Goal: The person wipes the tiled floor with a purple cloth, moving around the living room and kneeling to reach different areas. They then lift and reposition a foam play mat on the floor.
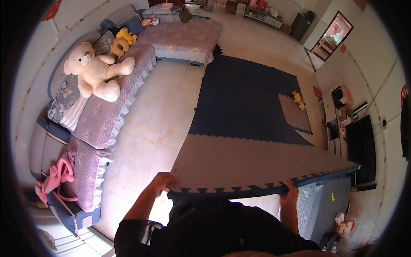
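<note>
Raised in front of my body is the near end of an interlocking foam floor mat, its grey-brown section (250, 159) edged with jigsaw teeth. My left hand (163, 183) grips its near left corner. Farther right along the same toothed edge, my right hand (289, 190) holds the mat, with part of the fingers hidden beneath it. Beyond a toothed seam, the dark blue section (240, 99) of the mat stretches away over the floor. A smaller grey-brown foam tile (292, 112) lies at its right side, with a small yellow plush toy (298, 100) on it.
On the left, a sofa with a quilted cover (102, 122) carries a large cream teddy bear (96, 72) and a pink plush toy (57, 176). A television (361, 147) and a low cabinet (330, 112) line the right wall. A padded grey-blue piece (330, 205) stands near my right arm.
</note>
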Available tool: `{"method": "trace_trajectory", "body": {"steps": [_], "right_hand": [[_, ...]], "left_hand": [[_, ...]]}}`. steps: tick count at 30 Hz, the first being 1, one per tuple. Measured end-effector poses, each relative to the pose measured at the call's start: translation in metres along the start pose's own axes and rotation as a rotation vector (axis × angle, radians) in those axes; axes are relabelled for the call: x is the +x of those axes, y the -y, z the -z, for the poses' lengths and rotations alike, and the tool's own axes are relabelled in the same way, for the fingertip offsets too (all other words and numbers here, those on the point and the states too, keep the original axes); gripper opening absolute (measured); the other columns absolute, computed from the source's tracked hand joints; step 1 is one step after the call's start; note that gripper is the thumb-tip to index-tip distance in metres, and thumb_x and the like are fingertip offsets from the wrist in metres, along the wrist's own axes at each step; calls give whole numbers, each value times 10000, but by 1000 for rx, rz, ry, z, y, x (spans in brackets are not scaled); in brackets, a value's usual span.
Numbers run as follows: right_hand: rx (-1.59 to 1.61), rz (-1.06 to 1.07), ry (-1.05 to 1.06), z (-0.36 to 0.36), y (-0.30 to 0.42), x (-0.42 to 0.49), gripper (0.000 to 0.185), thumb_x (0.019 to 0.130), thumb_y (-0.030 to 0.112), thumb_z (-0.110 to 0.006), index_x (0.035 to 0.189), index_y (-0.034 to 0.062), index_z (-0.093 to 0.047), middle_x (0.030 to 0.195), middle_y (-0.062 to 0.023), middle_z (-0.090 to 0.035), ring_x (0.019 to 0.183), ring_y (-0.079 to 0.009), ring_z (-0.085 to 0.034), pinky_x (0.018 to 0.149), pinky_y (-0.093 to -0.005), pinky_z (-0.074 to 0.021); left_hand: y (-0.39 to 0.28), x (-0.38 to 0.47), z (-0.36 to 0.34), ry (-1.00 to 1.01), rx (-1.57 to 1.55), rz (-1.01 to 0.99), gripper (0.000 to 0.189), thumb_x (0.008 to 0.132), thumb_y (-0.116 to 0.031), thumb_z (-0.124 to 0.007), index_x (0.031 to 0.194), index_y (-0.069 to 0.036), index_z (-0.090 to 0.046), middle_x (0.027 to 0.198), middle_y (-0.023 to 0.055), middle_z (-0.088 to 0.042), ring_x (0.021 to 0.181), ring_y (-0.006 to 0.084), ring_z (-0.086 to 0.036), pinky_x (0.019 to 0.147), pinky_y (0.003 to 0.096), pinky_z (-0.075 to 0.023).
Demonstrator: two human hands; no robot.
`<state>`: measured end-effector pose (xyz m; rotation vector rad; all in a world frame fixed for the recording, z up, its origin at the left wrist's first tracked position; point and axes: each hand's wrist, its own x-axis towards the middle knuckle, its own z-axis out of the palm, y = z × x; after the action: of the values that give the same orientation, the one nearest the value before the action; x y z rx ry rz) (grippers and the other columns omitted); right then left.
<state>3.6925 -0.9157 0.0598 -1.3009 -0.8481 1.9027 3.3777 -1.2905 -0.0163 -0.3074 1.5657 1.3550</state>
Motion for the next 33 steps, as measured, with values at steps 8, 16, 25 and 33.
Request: {"method": "trace_trajectory", "body": {"steps": [8, 16, 25, 33], "right_hand": [[102, -85, -42, -41, -62, -47, 271, 740, 17, -628, 1009, 48, -603, 957, -73, -620, 883, -232, -609, 714, -384, -504], [113, 2, -89, -38, -67, -105, 265, 739, 26, -628, 1003, 47, -614, 996, -78, -625, 950, -251, -601, 827, -402, -488], [0, 79, -18, -20, -48, -185, 157, 747, 50, -633, 903, 55, -626, 916, -62, -634, 873, -217, -619, 754, -382, -506], [-1, 77, 28, 61, -33, -223, 193, 745, 21, -636, 937, 44, -627, 918, -61, -636, 892, -226, -612, 782, -374, -496]], "left_hand": [[-55, 57, 65, 261, -107, 209, 399, 861, -157, -628, 1155, 98, -538, 1105, 200, -620, 971, 310, -638, 862, 433, -509], [-76, 23, 93, 248, -175, 110, 432, 763, -53, -653, 1106, 172, -519, 1010, 263, -615, 855, 371, -650, 734, 482, -545], [-22, -47, 112, 180, -158, 68, 337, 722, -28, -654, 999, 151, -590, 923, 234, -643, 774, 358, -654, 707, 452, -546], [80, -107, 87, 221, -248, -46, 288, 768, -66, -634, 977, 131, -609, 886, 207, -654, 746, 287, -657, 683, 372, -531]]}}
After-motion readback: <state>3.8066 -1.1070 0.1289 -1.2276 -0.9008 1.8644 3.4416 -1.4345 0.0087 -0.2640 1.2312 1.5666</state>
